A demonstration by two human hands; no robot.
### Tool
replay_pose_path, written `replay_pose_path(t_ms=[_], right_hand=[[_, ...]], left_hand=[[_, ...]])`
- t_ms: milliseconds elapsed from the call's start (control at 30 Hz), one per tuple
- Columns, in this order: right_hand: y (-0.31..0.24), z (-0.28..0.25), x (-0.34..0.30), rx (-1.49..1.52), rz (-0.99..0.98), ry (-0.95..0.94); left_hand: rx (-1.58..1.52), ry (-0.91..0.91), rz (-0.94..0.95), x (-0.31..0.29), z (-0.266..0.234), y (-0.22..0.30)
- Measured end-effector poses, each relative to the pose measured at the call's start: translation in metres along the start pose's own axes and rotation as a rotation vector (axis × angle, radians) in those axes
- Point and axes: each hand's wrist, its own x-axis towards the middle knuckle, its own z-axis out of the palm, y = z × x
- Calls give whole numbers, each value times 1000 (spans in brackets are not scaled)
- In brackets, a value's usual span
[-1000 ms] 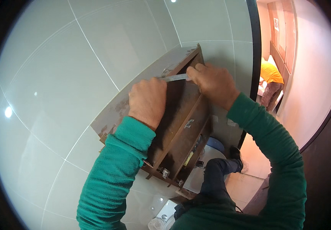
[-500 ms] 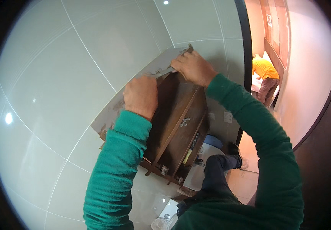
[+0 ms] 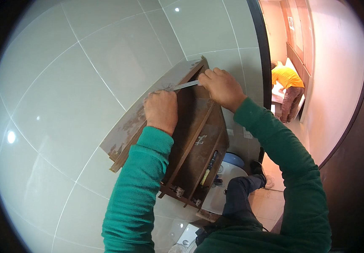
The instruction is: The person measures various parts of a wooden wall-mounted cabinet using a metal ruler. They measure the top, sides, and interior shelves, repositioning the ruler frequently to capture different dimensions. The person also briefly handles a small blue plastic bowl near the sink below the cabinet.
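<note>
A thin, flat, light-grey metal strip [image 3: 185, 85] spans the gap between my two hands, over the top of a brown wooden cabinet [image 3: 207, 126]. My left hand [image 3: 161, 110] is closed around the strip's left end, with its back toward me. At the other end, my right hand [image 3: 222, 87] grips it with bent fingers near the cabinet's far corner. The strip's ends are hidden in my fingers, so its exact kind cannot be made out. Stained, dusty patches cover the cabinet's grey top surface [image 3: 125, 130] along the tiled wall.
Inside an open cabinet compartment lies a yellow-and-black handled tool [image 3: 207, 172]. A white washbasin [image 3: 228, 177] with a blue bowl [image 3: 233, 159] stands below, beside my leg. A dark door frame [image 3: 261, 50] rises at right; beyond it a person in orange [image 3: 289, 78] bends over.
Both hands have moved slightly right and down in view, away from the wall side of the cabinet top. More of the strip shows between them. The view has shifted a little.
</note>
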Motion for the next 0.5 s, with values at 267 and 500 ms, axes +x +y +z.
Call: replay_pose_path(t_ms=[267,500], right_hand=[[18,13,2,-35,3,-59],[34,38,12,-67,-57,-56]], left_hand=[[-114,11,14,4,-20,3],[-133,-35,-22,14,-28,3]])
